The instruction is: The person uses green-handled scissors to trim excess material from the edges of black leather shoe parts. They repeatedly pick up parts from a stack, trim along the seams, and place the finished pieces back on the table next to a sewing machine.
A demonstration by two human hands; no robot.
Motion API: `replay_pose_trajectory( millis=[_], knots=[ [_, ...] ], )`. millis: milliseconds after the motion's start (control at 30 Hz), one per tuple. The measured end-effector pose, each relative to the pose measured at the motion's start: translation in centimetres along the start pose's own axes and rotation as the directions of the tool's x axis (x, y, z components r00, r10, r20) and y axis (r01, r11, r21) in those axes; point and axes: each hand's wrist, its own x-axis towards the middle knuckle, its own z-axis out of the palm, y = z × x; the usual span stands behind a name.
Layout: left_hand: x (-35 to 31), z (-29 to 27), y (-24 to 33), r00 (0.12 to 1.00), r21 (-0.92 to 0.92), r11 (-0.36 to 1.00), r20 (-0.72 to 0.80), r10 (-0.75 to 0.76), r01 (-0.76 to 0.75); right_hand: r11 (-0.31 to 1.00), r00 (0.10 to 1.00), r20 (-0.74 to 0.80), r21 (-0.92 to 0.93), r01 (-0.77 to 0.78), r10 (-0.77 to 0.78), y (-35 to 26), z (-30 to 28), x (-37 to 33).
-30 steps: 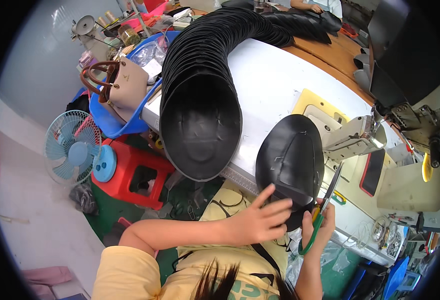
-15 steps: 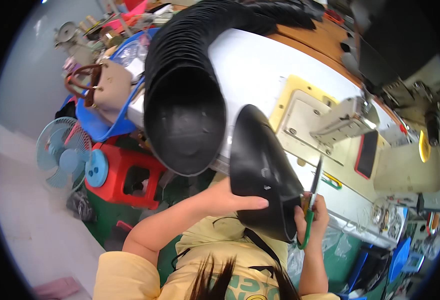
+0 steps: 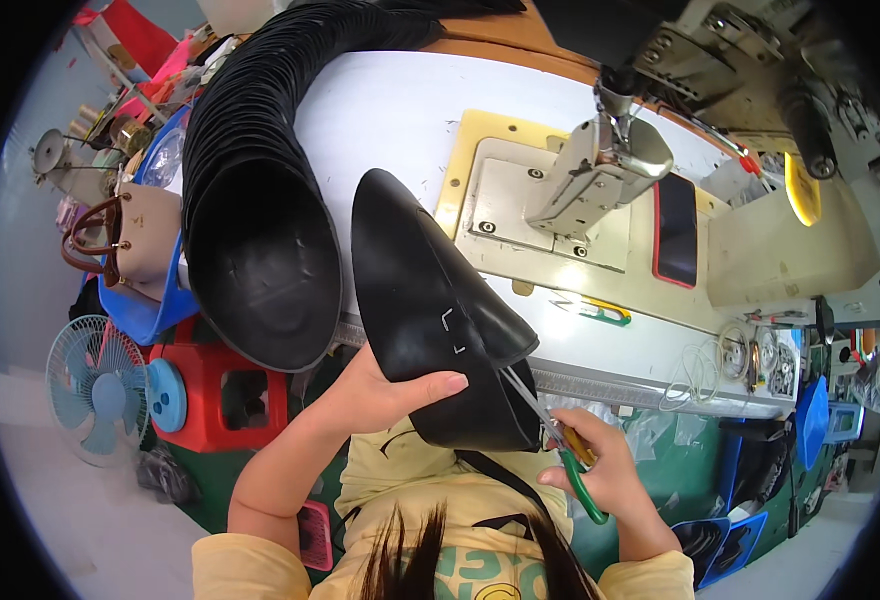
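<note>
My left hand (image 3: 393, 395) grips a curved black leather-like piece (image 3: 400, 290), thumb on its outer face and fingers hidden behind. Two small white corner marks show on that face. In my right hand (image 3: 595, 468) is a pair of scissors (image 3: 582, 490), a green loop and an orange-yellow part showing at the handles. Its blades point up and left into the fold at the piece's right edge; their tips are hidden, so whether they touch it I cannot tell. To the left, a long curving stack of similar nested black pieces (image 3: 265, 275) lies on the white table (image 3: 370, 110).
A post-type sewing machine (image 3: 600, 180) stands on the right of the table, near a red-edged phone (image 3: 675, 230) and yellow-green thread snips (image 3: 600, 311). At left are a blue fan (image 3: 105, 392), a red stool (image 3: 210, 395) and a beige handbag (image 3: 148, 232) in a blue basket (image 3: 150, 315).
The scissors have swung from pointing upward beside the piece to pointing into its right-edge fold. My right hand has moved away from that edge. The whole view has shifted.
</note>
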Motion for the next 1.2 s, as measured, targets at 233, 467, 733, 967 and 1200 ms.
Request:
replay_pose_trajectory(
  millis=[233,467,733,967,1200],
  knots=[
    [0.1,1.4,-0.9,0.996,-0.111,0.992,-0.06,0.058,-0.065,0.93,0.986,0.119,0.333,-0.153,0.119,-0.2,0.3,-0.1],
    [0.2,2.4,-1.4,0.975,-0.107,0.989,-0.207,0.08,-0.104,0.918,0.989,0.114,0.373,-0.133,0.097,0.6,1.3,-0.1],
    [0.0,2.2,-1.5,0.974,-0.1,0.991,-0.214,0.07,-0.093,0.917,0.993,0.074,0.383,-0.111,0.09,0.8,2.0,-0.2],
    [-0.4,2.3,-1.7,0.969,-0.078,0.987,-0.213,0.122,-0.142,0.986,0.999,-0.012,0.157,0.05,-0.049,1.3,1.9,0.2],
    [-0.8,2.2,-1.8,0.983,-0.166,0.974,-0.125,0.131,-0.151,0.991,0.999,0.027,0.128,0.037,-0.041,0.6,1.7,0.3]
  ],
)
